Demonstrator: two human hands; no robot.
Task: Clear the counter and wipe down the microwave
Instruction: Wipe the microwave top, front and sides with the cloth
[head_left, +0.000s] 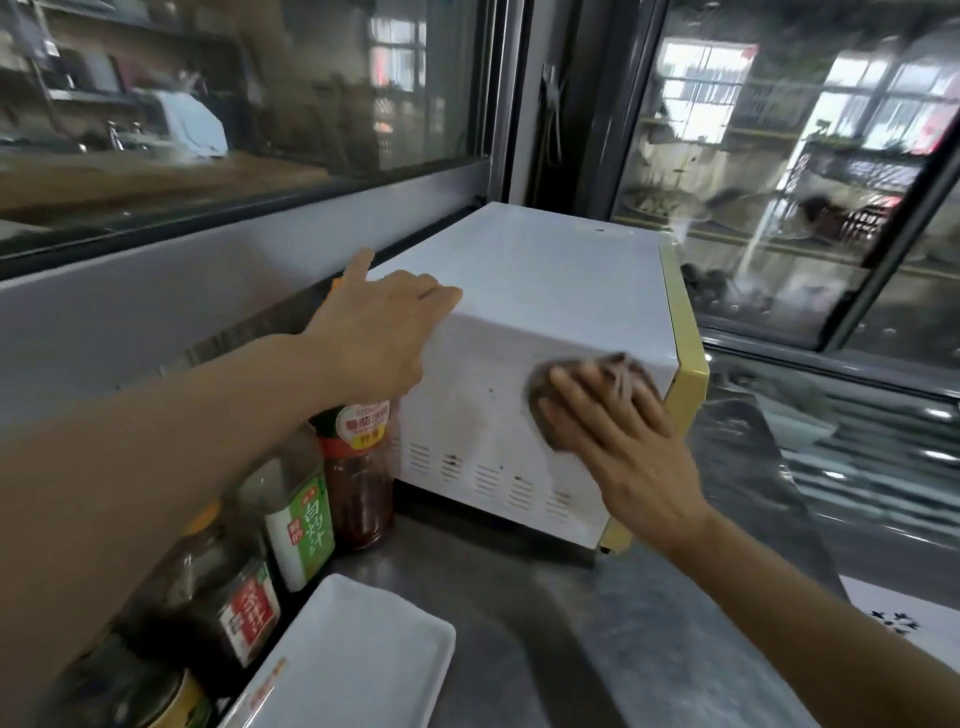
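Both forearms are bare to the frame edge, and neither the left hand (382, 332) nor the right hand (631, 452) wears anything.

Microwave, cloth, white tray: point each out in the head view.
microwave (530, 280), head view, on its white top panel.
cloth (558, 371), head view, on the brown patch showing above the right hand's fingers.
white tray (358, 644), head view, on its bare middle.

Sauce bottles (311, 499) line the wall beside a white tray (353, 654).

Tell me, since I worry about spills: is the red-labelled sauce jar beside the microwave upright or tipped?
Upright. The jar stands on the counter against the microwave.
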